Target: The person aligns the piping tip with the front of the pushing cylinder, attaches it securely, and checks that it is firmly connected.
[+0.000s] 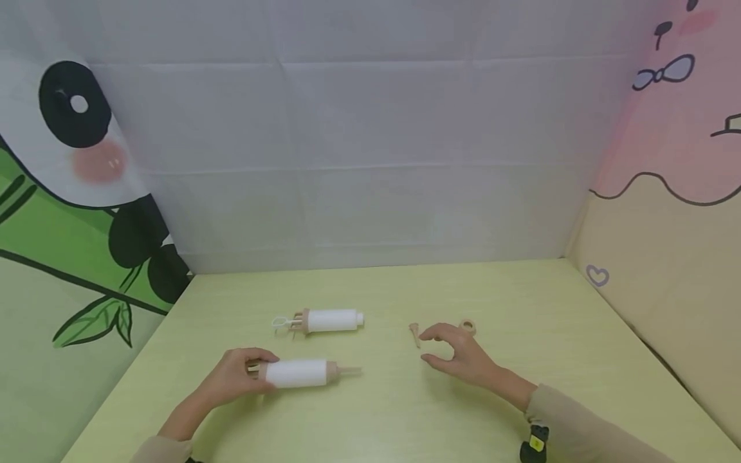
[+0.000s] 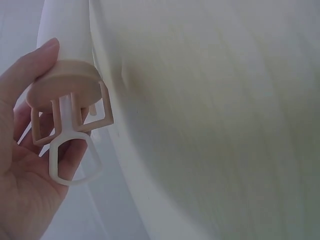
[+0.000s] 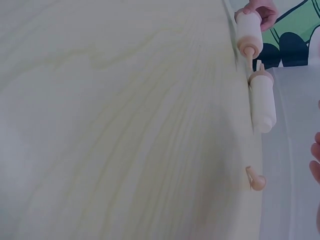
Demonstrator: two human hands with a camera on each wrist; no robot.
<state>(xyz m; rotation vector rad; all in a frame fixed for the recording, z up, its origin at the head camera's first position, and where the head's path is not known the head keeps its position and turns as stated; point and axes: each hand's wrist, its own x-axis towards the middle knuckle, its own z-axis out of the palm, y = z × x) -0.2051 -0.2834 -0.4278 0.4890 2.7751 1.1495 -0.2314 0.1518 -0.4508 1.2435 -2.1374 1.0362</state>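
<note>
My left hand (image 1: 237, 379) grips the handle end of an icing syringe (image 1: 298, 373), with a white barrel, beige caps and a slim beige nozzle pointing right. In the left wrist view its beige finger loops and white plunger ring (image 2: 75, 182) show beside the palm. My right hand (image 1: 466, 357) is over the table with thumb and forefinger apart, nothing between them. Just left of those fingertips lies a small beige nozzle (image 1: 414, 334). In the right wrist view only a few fingertips (image 3: 315, 150) of this hand show at the edge, near the nozzle (image 3: 256, 180).
A second icing syringe (image 1: 332, 320), without a nozzle, lies behind the held one. A beige ring (image 1: 467, 326) lies behind the right hand, partly hidden by it. The pale wood-grain table (image 1: 370, 424) meets a white cloth backdrop (image 1: 370, 212), with printed cloth at both sides.
</note>
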